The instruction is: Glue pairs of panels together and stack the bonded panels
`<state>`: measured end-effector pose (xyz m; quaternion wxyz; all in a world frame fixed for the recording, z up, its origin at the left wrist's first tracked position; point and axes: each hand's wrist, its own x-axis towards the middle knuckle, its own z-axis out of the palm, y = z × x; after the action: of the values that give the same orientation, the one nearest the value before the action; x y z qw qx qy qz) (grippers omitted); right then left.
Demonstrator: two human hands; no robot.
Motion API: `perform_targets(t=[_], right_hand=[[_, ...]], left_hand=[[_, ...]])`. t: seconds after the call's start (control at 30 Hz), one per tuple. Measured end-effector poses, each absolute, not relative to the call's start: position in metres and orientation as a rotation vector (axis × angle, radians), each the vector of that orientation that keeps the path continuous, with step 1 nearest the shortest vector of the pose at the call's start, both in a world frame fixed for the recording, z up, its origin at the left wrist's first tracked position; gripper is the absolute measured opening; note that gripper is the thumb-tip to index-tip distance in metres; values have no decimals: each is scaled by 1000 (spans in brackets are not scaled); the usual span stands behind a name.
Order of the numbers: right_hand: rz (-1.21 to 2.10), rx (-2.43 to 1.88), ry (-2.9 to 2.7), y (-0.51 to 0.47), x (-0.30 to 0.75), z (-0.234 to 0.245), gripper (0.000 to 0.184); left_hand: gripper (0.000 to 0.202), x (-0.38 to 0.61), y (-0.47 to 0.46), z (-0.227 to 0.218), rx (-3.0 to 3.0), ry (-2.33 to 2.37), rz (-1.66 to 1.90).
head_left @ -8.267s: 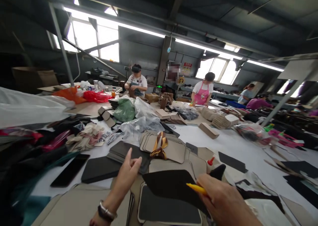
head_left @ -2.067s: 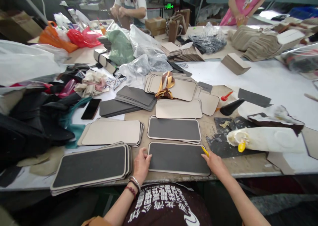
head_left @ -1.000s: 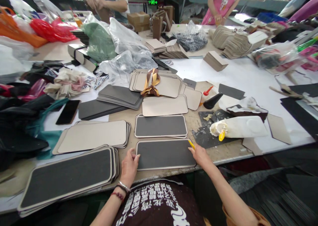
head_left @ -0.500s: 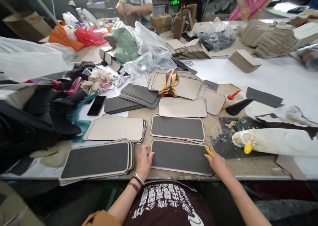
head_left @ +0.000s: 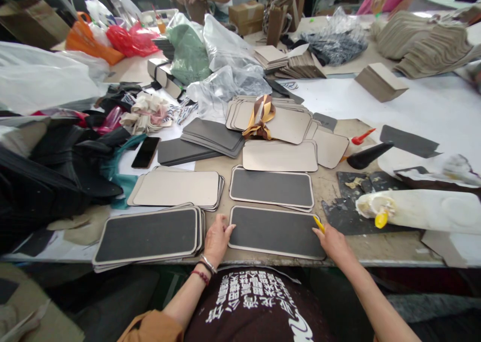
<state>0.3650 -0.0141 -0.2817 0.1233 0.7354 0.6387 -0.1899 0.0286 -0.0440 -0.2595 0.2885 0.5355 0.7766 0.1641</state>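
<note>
A dark grey rectangular panel with a beige border (head_left: pixel 276 232) lies flat in front of me near the table edge. My left hand (head_left: pixel 218 238) is at its left end, thumb stretched out to the panel's edge and apart from the fingers. At the right end, my right hand (head_left: pixel 333 241) grips a slim yellow tool (head_left: pixel 319 224), its kind unclear, and the fingertips rest at the panel's edge. Left of my left hand sits a stack of similar grey-faced panels (head_left: pixel 148 234). Another bordered grey panel (head_left: pixel 271 188) lies just beyond the one at my hands.
Beige boards (head_left: pixel 176 188) and plain grey sheets (head_left: pixel 212 134) are stacked farther back. A white bottle with a yellow tip (head_left: pixel 424 209) lies at right, near a black-handled tool (head_left: pixel 370 155). A phone (head_left: pixel 146 152) lies left. Plastic bags and co-workers are beyond.
The view has tilted slightly downward, so the table appears higher in the picture. Both hands stay at the panel's ends, and the yellow tool is still in my right hand.
</note>
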Motion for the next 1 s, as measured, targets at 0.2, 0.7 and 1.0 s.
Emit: perform_targets(t=[0.2,0.7,1.0], right_hand=[[-557,2137,1861,-15,364,-280,18],[-669,2180,1787,-16,355,-262,17],[-739,2223,1756,-17,352,-259,16]], left_hand=[[26,28,-45,-263,1458,2058,460],[48,23,-47,-263,2365,1723,341],[57,24,-46,-273,2439,1518,273]])
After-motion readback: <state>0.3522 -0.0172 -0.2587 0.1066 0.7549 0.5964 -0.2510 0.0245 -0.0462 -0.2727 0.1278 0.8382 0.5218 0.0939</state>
